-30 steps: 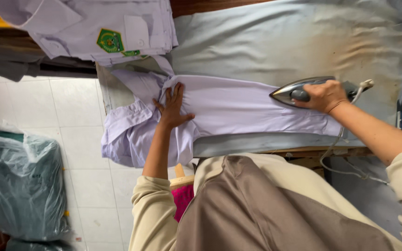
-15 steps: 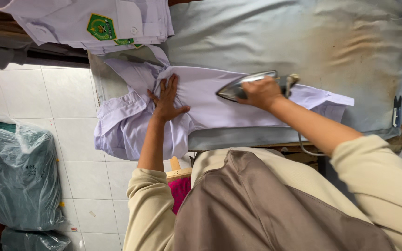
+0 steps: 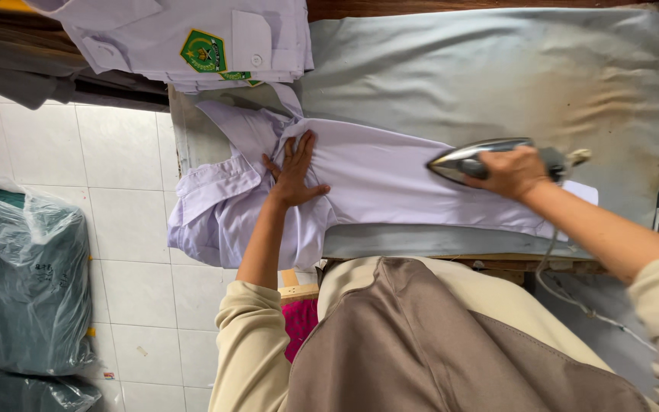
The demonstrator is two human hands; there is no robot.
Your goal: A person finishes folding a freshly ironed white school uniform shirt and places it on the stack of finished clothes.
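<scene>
R hand [image 3: 514, 172] gripping iron [image 3: 473, 158] on shirt [image 3: 390, 179]; L hand [image 3: 295, 172] flat, fingers spread, pinning cloth. Risk: iron lingers → scorch; cord [image 3: 566, 297] snags edge.

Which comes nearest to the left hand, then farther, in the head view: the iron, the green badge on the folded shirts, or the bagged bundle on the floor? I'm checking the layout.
1. Green badge, up on the folded stack above the left hand.
2. Iron, across the shirt, in the right hand.
3. Bagged bundle, on the tiled floor at the picture's left edge.
</scene>
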